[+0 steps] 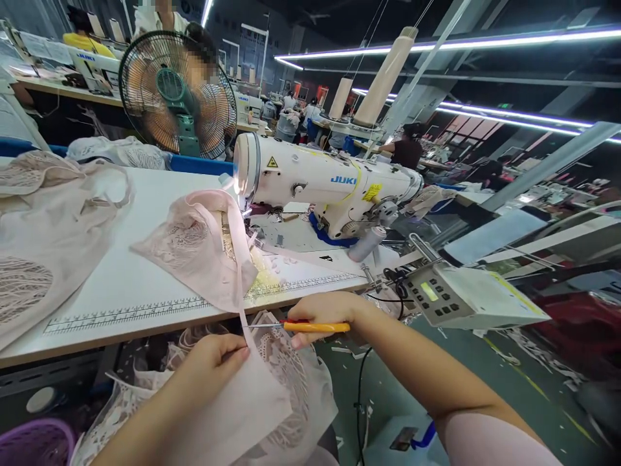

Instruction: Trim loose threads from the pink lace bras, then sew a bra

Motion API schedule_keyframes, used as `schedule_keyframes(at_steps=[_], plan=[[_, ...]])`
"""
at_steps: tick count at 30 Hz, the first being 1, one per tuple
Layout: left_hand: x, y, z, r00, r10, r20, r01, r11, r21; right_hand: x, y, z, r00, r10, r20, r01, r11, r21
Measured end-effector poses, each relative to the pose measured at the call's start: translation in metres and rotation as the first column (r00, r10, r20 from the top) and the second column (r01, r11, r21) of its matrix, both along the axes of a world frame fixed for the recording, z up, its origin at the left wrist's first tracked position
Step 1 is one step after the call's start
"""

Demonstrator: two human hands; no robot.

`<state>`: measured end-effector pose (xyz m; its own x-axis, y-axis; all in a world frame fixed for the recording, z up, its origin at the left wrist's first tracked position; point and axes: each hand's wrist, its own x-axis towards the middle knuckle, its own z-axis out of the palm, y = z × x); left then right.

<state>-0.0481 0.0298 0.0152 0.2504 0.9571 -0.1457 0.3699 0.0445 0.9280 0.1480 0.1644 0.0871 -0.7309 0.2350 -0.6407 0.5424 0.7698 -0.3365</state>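
My left hand [216, 359] pinches a pale pink garment piece [272, 395] with lace, held below the table's front edge. A strip of the same pink fabric runs from it up to another pink piece [194, 243] lying on the white table [121, 285] under the sewing machine's needle end. My right hand [323, 312] is closed on orange-handled thread snips [315, 327], whose blades point left at the strip beside my left fingers. The white JUKI sewing machine [320, 184] stands just behind.
A heap of pink lace garments [43, 226] covers the table's left side. A green fan [177, 97] stands behind it, a control box [466, 298] hangs at the right. A purple basket [33, 443] sits lower left. Other workers sit at distant machines.
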Motion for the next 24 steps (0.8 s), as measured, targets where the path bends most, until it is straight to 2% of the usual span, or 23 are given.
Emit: schedule_keyframes(at_steps=[4,10,17,20,24], plan=[[-0.003,0.0,-0.005,0.999,0.003,0.044,-0.001,0.999,-0.037,-0.013,0.004,0.007,1.0,0.026,0.006,-0.026,0.999,-0.045],[-0.009,-0.001,-0.016,0.975,0.058,0.216,-0.017,0.982,-0.186,-0.02,0.014,0.008,0.999,0.048,-0.009,-0.048,0.997,-0.065],[-0.01,-0.003,-0.014,0.952,0.083,0.293,-0.009,0.969,-0.247,-0.024,0.015,0.003,0.999,0.048,-0.024,-0.049,0.997,-0.058],[-0.01,-0.002,-0.015,0.944,0.095,0.315,-0.009,0.965,-0.262,-0.024,0.013,0.003,0.999,0.023,-0.043,-0.024,0.999,-0.041],[-0.012,-0.002,-0.015,0.956,0.102,0.275,-0.034,0.97,-0.241,-0.021,0.01,0.002,0.992,-0.071,-0.1,0.067,0.997,-0.045]])
